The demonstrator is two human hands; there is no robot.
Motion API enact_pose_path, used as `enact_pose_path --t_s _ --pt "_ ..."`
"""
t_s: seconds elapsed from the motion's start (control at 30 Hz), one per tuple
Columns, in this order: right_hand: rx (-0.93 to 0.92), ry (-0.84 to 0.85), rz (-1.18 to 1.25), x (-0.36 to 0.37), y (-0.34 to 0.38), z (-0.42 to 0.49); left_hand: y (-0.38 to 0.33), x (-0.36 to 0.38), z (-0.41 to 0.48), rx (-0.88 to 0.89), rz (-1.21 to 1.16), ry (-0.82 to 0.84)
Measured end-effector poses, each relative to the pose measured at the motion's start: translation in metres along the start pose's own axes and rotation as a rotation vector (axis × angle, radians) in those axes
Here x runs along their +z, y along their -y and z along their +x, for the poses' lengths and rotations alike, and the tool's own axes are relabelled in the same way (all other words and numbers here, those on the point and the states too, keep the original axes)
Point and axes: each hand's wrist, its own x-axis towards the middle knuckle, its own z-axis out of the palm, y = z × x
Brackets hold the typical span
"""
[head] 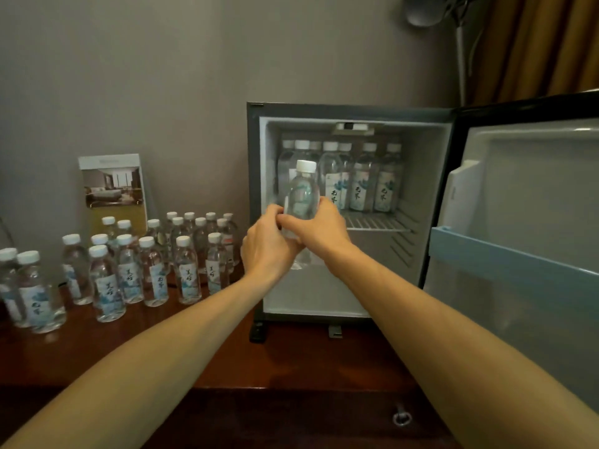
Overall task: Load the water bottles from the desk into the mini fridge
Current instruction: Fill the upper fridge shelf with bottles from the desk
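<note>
Dark wood surface [227,361]: runs along a grey wall, with the fridge [254,189] standing on it at the right and the spare bottles [152,267] crowded on it at the left.
Fridge: small, dark-cased and pale inside, its door [534,205] swung wide open to the right.
Shelf [376,222]: a white wire rack about halfway up inside the fridge.
Shelf bottles [363,183]: a row of white-capped ones standing upright at the back of the shelf, labels facing out.
Held bottle [301,196]: clear with a white cap, upright in the air just in front of the fridge opening, towards its left side and about level with the shelf.
Left hand [265,244]: fingers curled round the lower part of the held bottle from the left.
Right hand [319,226]: wrapped round the same bottle from the right, its thumb meeting the left hand's fingers, so the hands touch.
Spare bottles: upright in loose rows, the nearest ones just beside the fridge, the farthest at the left edge of view.
Card [113,189]: a leaflet with a room photo, propped against the wall behind the spare bottles.
Rail [505,257]: a pale blue bar across the inside of the door.
Lamp [424,9]: a grey head on a stand, above and behind the fridge.
Curtain [544,43]: brown-gold folds in the far right corner.
</note>
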Motion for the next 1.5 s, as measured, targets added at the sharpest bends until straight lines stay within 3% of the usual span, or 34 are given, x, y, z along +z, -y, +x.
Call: enact_pose_path --t_s 0.13,0.37,0.5,0.63,0.9,1.07,1.27,1.5 --pt "0.056 -0.147 0.008 -0.032 -0.007 0.008 -0.022 0.025 -0.001 0.009 -0.012 0.076" --pt "0.162 -0.24 0.262 -0.08 -0.032 0.029 -0.031 0.047 0.024 0.046 -0.368 0.446" --pt "0.191 -0.239 0.366 -0.091 -0.033 0.036 -0.045 0.064 0.033 -0.073 -0.61 0.537" --pt "0.14 -0.32 0.302 -0.088 -0.033 0.048 -0.055 0.079 0.044 -0.138 -0.695 0.448" --pt "0.155 -0.372 -0.223 -0.082 -0.024 0.077 -0.064 0.121 0.055 -0.241 -0.543 0.146" --pt "0.127 -0.433 -0.171 -0.089 -0.03 0.098 -0.071 0.133 0.065 -0.123 -0.446 0.027" --pt "0.039 -0.429 -0.013 -0.083 -0.056 0.108 -0.056 0.143 0.07 0.045 -0.331 0.078" --pt "-0.043 -0.392 -0.136 -0.08 -0.064 0.125 -0.042 0.143 0.071 0.158 -0.231 0.044"
